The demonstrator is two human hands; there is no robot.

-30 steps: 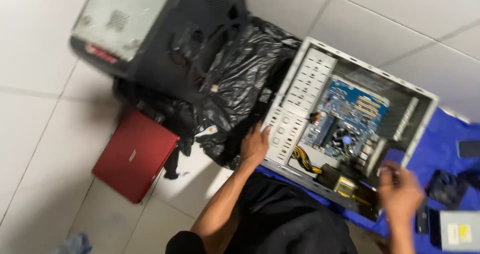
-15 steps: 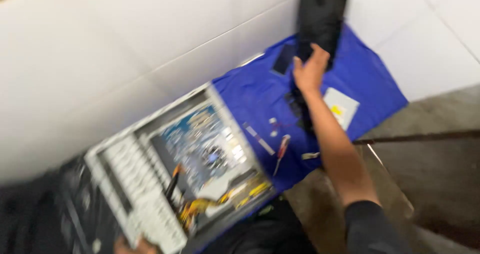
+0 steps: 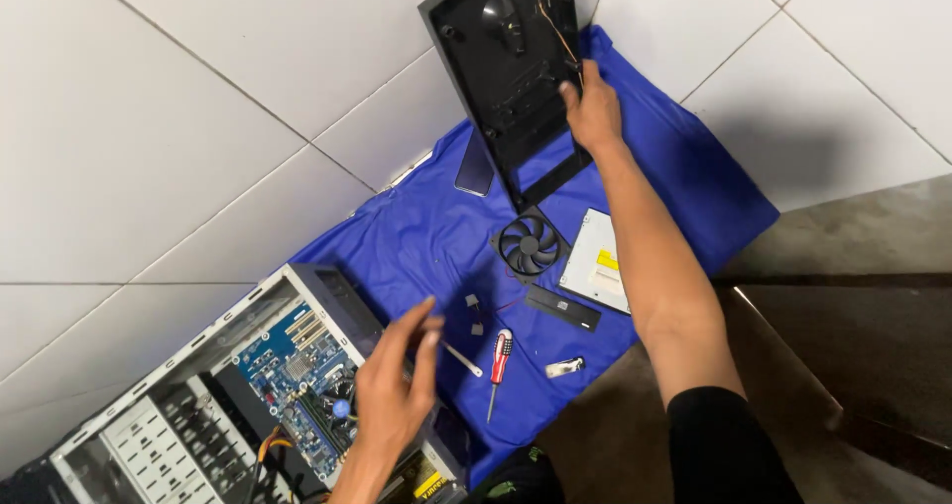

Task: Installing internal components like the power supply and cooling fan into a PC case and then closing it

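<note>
Left hand point(image 3: 392, 395) hovers over the open PC case point(image 3: 248, 395), fingers spread loose, holding nothing. Past it, on the blue cloth point(image 3: 416, 236): screwdriver point(image 3: 498, 357), fan point(image 3: 529, 244), drive point(image 3: 598, 261), prob. laid there to stay together. Far end: right hand point(image 3: 593, 112) grips the black panel point(image 3: 511, 58) by its edge, tilting it up.

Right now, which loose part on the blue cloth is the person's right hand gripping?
The black front panel, held by the right hand; the fan and optical drive lie untouched.
</note>
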